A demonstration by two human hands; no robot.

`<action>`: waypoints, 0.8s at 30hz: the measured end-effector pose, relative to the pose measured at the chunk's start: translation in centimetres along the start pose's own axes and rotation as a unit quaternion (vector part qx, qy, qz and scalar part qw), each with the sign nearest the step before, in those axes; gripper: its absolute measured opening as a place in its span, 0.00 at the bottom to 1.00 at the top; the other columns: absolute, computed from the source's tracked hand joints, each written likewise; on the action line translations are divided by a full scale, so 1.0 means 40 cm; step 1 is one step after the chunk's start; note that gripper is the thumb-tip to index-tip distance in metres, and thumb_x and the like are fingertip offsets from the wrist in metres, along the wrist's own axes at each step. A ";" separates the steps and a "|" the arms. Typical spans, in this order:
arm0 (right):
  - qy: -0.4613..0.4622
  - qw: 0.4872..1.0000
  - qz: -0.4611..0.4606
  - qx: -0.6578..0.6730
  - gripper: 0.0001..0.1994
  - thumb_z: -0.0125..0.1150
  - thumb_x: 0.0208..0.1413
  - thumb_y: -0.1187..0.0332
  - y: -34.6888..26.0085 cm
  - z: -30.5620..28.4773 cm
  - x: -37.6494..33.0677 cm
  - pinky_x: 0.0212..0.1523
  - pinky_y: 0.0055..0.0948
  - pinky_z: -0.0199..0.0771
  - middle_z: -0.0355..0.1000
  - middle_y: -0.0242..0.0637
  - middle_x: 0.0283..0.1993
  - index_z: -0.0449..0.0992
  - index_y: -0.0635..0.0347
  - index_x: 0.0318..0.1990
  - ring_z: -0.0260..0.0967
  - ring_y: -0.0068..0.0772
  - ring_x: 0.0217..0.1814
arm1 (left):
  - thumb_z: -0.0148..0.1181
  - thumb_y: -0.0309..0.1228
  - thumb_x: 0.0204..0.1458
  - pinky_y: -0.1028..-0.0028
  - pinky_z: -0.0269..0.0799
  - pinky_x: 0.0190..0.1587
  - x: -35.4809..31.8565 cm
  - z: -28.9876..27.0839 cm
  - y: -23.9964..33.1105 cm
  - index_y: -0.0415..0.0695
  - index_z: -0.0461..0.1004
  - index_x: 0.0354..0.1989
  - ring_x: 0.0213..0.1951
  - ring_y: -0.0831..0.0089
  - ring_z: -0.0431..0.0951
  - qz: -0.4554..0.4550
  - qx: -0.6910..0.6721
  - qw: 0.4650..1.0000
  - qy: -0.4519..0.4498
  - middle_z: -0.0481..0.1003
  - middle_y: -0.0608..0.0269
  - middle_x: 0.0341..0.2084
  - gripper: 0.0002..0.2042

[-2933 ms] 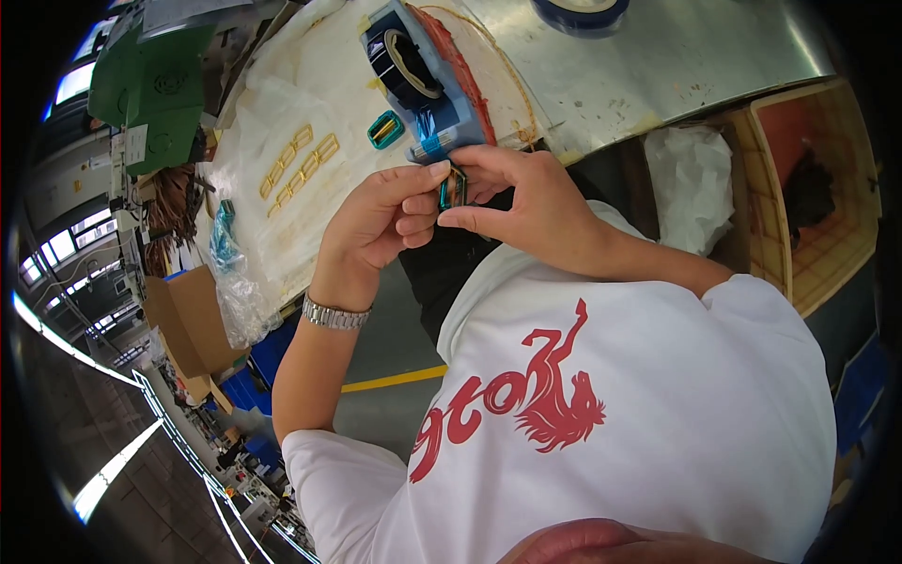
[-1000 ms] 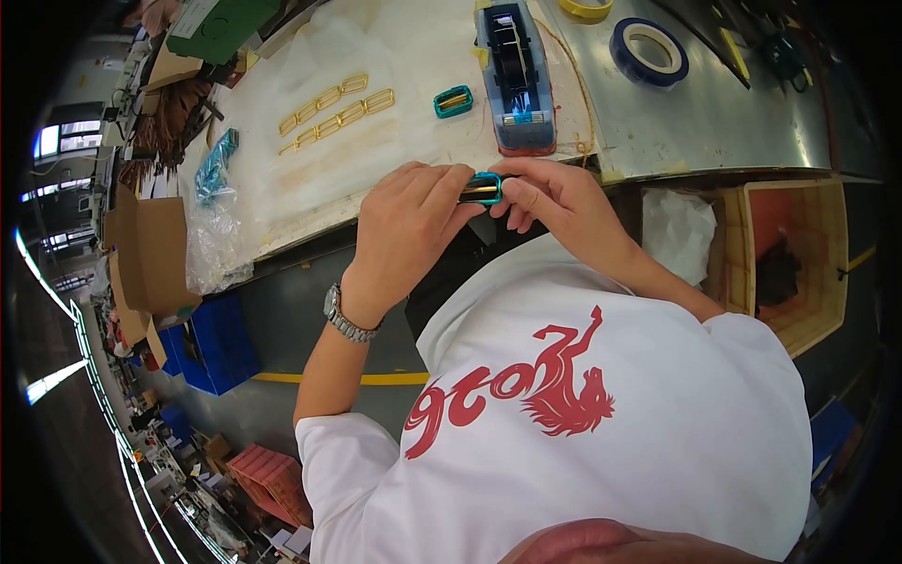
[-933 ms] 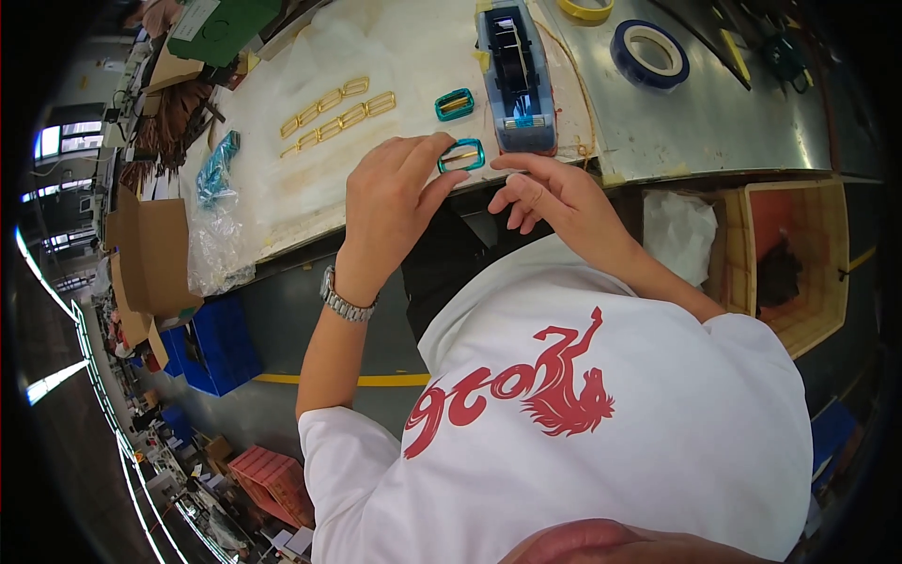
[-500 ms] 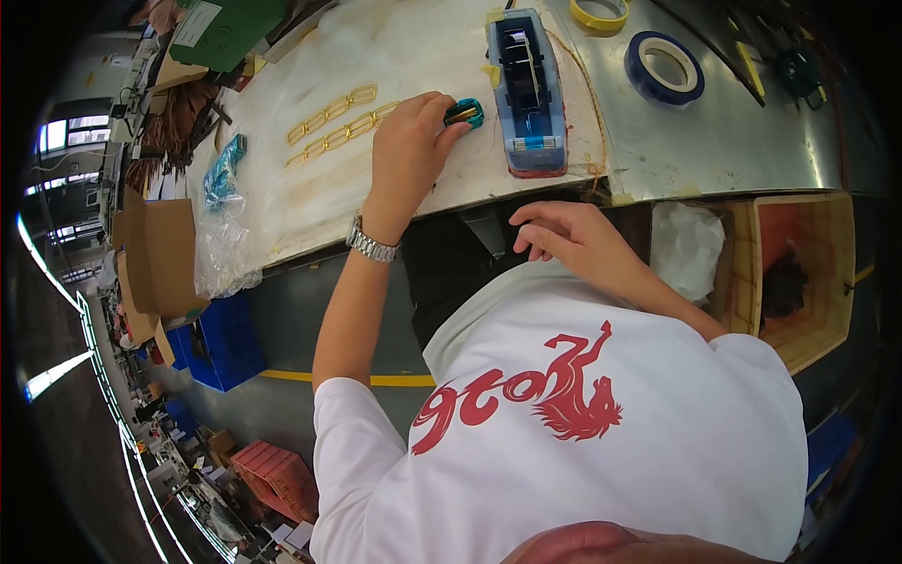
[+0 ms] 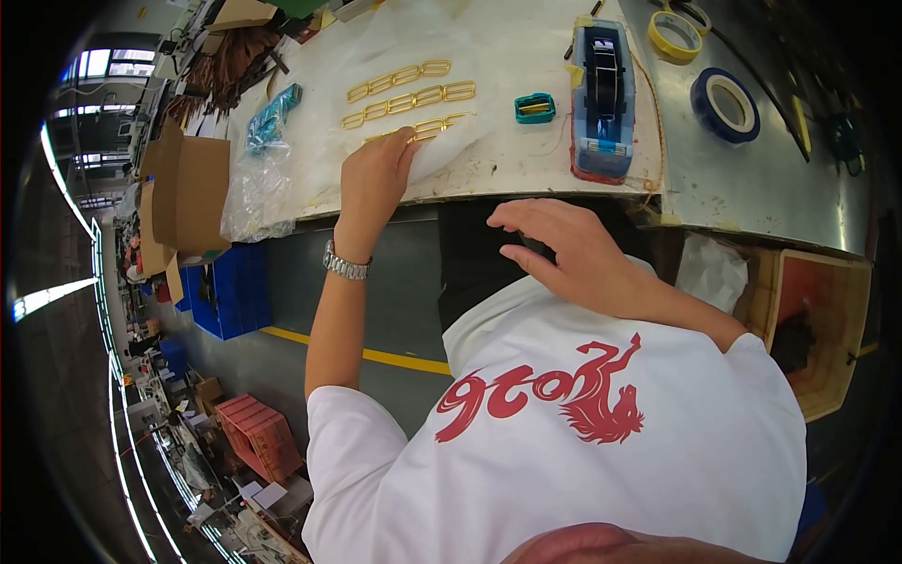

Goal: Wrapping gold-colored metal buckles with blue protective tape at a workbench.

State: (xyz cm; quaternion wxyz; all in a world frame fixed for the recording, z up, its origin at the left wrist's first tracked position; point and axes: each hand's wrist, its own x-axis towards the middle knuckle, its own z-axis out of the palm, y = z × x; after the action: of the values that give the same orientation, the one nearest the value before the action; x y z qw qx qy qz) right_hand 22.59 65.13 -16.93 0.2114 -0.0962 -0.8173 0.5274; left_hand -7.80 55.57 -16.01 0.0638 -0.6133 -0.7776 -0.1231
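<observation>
One big off-white bench (image 5: 507,167) in front of you, with a whitish sheet (image 5: 434,156) spread over its left part and a brown cardboard box (image 5: 199,193) sitting open off the left end. Your blue-grey tape dispenser (image 5: 603,103) stands toward the right, reddish around the base.

Your right hand (image 5: 578,252) is near the bench's front edge — thumb spread well away from the fingers, nothing in it. Your left hand (image 5: 378,179) is over on the sheet, thumb and fingertips nearly together at the front row; can't tell if they've actually got hold of anything.

The blue tape roll (image 5: 703,105) lies flat past the dispenser. Left of the dispenser there's a little teal-wrapped piece (image 5: 535,108), glossy, with gold showing inside.

Smallest bits: your gold buckles (image 5: 429,96) — shiny open rectangular frames in three slanted rows on the sheet, the front row partly hidden by your hand.
</observation>
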 end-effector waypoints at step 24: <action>-0.118 0.929 -0.148 -0.319 0.24 0.72 0.58 0.76 0.054 0.153 0.082 0.83 0.63 0.52 0.69 0.52 0.71 0.77 0.66 0.62 0.57 0.60 0.83 | 0.62 0.23 0.56 0.54 0.80 0.45 -0.123 0.013 -0.213 0.40 0.80 0.31 0.39 0.49 0.83 -0.056 0.082 0.991 0.091 0.81 0.51 0.31 0.03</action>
State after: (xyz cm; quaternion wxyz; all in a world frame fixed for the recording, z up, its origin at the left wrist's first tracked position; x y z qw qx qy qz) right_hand 16.79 62.27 -20.27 0.1473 0.0265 -0.9664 0.2089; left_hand -14.85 49.26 -18.71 0.1770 -0.5481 -0.8090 -0.1175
